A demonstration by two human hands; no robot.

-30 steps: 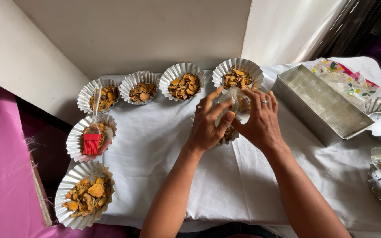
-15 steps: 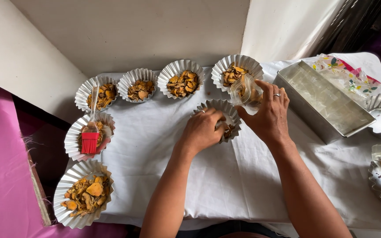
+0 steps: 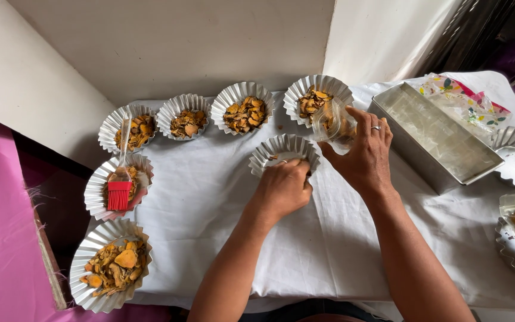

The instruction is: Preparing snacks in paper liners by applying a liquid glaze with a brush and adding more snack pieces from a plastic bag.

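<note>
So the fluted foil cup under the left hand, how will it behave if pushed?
The fluted foil cup looks thin and nearly empty, so probably light and quick to slide on the white cloth. Its pleated wall would likely dent under the left hand.

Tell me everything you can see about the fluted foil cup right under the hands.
The shiny silver fluted foil cup looks like thin pleated metal foil, round, with a flared crimped rim. It sits upright on the white tablecloth, apart from the row of filled cups. It looks nearly empty, its floor partly hidden. The left hand grips its near rim; the right hand holds a small clear plastic bag just beside it.
</note>
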